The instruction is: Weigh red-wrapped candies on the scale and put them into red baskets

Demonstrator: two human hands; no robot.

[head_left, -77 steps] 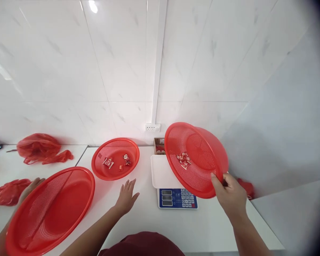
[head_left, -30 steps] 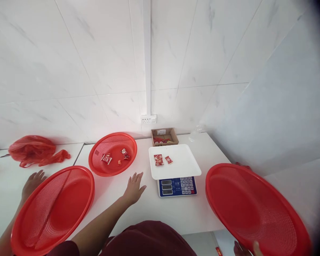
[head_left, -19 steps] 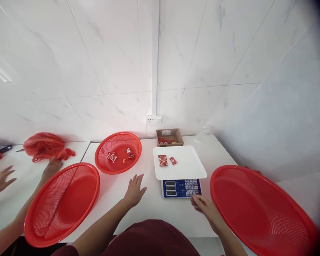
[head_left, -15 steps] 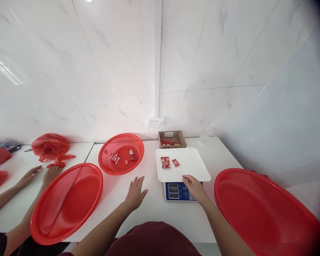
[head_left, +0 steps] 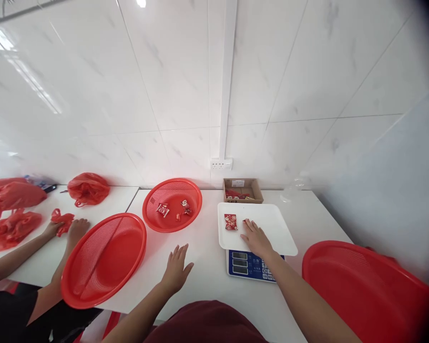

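Note:
My right hand [head_left: 256,238] rests over the white pan [head_left: 271,221] of a weighing scale [head_left: 248,267], fingers stretched out and thumb apart. Its fingertips cover most of a small red packet; only a sliver shows beside them. Just left of that hand, a larger red printed packet [head_left: 230,222] lies flat on the pan. My left hand [head_left: 177,270] hovers open and empty above the white table, left of the scale. Beyond it stands a round red mesh basket [head_left: 150,216] with several small red-and-white packets [head_left: 163,209] inside.
A cardboard box [head_left: 241,196] with red packets stands behind the scale. Red baskets flank me, one at left [head_left: 102,305] and one at right [head_left: 323,245]. Further left, a co-worker's hands [head_left: 76,231] handle a red plastic bag [head_left: 61,221] near other bags [head_left: 88,189].
My right hand has moved forward from the pan's front edge onto the small packet. The left stays open. The view has shifted left, and the co-worker's hands now hold a red bag.

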